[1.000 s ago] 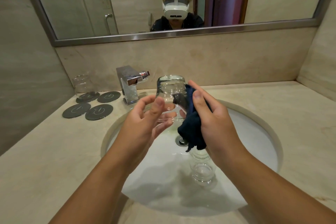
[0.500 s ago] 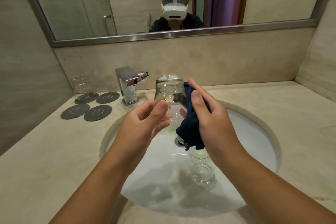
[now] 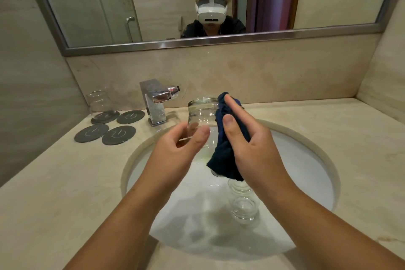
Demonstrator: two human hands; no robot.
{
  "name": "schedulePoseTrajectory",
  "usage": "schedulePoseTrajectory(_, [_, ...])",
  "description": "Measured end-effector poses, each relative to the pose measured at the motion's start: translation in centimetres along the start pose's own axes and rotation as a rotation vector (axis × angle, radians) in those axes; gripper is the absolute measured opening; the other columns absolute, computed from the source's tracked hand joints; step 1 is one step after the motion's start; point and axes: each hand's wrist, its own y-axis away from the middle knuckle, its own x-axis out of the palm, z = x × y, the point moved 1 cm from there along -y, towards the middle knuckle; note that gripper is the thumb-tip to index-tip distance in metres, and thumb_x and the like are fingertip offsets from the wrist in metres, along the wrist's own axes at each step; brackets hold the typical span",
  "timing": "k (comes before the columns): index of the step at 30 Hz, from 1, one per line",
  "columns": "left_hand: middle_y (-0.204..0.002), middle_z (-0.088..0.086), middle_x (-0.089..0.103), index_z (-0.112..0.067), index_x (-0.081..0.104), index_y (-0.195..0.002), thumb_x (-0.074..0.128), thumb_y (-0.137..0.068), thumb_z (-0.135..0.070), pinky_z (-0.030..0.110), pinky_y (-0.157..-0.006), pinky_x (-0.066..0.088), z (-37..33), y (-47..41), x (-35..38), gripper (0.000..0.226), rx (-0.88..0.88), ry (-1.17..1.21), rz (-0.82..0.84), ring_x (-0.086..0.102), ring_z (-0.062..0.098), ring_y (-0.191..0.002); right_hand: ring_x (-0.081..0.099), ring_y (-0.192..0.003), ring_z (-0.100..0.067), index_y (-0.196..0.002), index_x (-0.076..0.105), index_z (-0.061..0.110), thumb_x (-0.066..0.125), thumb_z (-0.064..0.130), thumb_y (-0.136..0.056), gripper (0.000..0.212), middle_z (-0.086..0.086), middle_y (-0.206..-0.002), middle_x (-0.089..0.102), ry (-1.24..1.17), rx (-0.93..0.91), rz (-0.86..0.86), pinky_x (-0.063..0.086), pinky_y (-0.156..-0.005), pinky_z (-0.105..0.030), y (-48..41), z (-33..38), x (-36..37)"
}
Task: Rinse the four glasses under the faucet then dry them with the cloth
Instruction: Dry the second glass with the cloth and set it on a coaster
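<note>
I hold a clear glass [image 3: 202, 114] upside down over the sink [image 3: 311, 149], with my left hand [image 3: 177, 151] gripping its lower part between thumb and fingers. My right hand [image 3: 247, 144] presses a dark blue cloth [image 3: 225, 153] against the glass's right side. Inside the basin, stacked glasses [image 3: 242, 203] lie below my right wrist. Another glass [image 3: 98, 103] stands upside down on a coaster at the far left. The chrome faucet [image 3: 156, 103] is behind my left hand, with no water running.
Three bare dark round coasters [image 3: 118, 135] lie on the beige counter left of the faucet. A mirror [image 3: 219, 46] spans the wall behind, showing a person with a headset. Walls close in on both sides.
My right hand has slid the cloth higher along the glass's side, up to its top. My left hand's fingers have shifted on the glass, which stays over the basin.
</note>
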Motion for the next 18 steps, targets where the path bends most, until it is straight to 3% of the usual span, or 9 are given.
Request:
schedulePoseTrajectory(4, [-0.099,-0.015,0.079,-0.030,0.079,-0.107,0.083,-0.087,-0.052,0.030,-0.099,0.058,-0.4,0.1,-0.2,0.031,0.006,0.066,0.000,0.074,0.006,-0.101,0.058,-0.125,0.015,-0.147,0.059,0.045,0.056,0.039,-0.108,0.039,0.026,-0.141,0.065,-0.051,0.020,0.010,0.049,-0.093,-0.007,-0.2,-0.2,-0.1])
schedulePoseTrajectory(7, [-0.109,-0.003,0.082,-0.030,0.067,-0.121,0.089,-0.079,-0.046,0.029,-0.096,0.062,-0.6,0.0,-0.1,0.049,-0.020,0.234,-0.014,0.077,0.015,-0.106,0.062,-0.132,-0.003,-0.145,0.062,0.044,0.057,0.049,-0.106,0.040,0.021,-0.141,0.067,-0.116,0.072,-0.012,0.052,-0.110,-0.037,-0.5,-0.3,0.1])
schedulePoseTrajectory(8, [-0.112,0.002,0.082,-0.030,0.061,-0.127,0.084,-0.074,-0.046,0.030,-0.096,0.062,-0.6,0.0,-0.1,0.060,-0.028,0.269,-0.023,0.078,0.019,-0.107,0.062,-0.133,-0.005,-0.145,0.062,0.043,0.057,0.049,-0.105,0.041,0.021,-0.141,0.067,-0.125,0.076,-0.019,0.052,-0.111,-0.039,-0.5,-0.3,0.1])
schedulePoseTrajectory(11, [-0.115,0.008,0.081,-0.030,0.050,-0.136,0.074,-0.076,-0.047,0.037,-0.096,0.061,-0.6,0.0,0.1,0.066,-0.026,0.270,0.002,0.078,0.020,-0.101,0.067,-0.115,0.008,-0.146,0.061,0.044,0.056,0.040,-0.109,0.037,0.024,-0.138,0.067,-0.130,0.059,-0.022,0.061,-0.080,-0.021,-0.3,0.1,-0.1])
schedulePoseTrajectory(12, [-0.114,0.008,0.081,-0.031,0.050,-0.134,0.072,-0.079,-0.047,0.038,-0.095,0.060,-0.6,0.0,0.2,0.062,-0.026,0.264,0.009,0.078,0.017,-0.097,0.066,-0.114,0.012,-0.146,0.059,0.045,0.055,0.039,-0.109,0.038,0.027,-0.138,0.065,-0.122,0.045,-0.022,0.060,-0.078,-0.017,-0.1,0.3,-0.2])
schedulePoseTrajectory(14, [-0.110,0.005,0.081,-0.032,0.052,-0.129,0.075,-0.084,-0.047,0.037,-0.093,0.057,-0.6,-0.1,0.3,0.053,-0.023,0.259,0.007,0.077,0.014,-0.091,0.058,-0.126,0.014,-0.147,0.055,0.051,0.055,0.039,-0.108,0.040,0.032,-0.141,0.062,-0.073,0.001,-0.013,0.055,-0.094,-0.015,0.1,0.5,-0.3])
schedulePoseTrajectory(18, [-0.116,0.002,0.081,-0.039,0.048,-0.130,0.085,-0.076,-0.053,0.037,-0.102,0.057,-0.4,0.0,0.2,0.067,0.049,0.134,-0.002,0.078,0.018,-0.109,0.050,-0.135,0.014,-0.147,0.052,0.058,0.054,0.034,-0.110,0.044,0.034,-0.144,0.059,0.011,-0.068,0.010,0.043,-0.112,-0.015,0.4,0.8,-0.1])
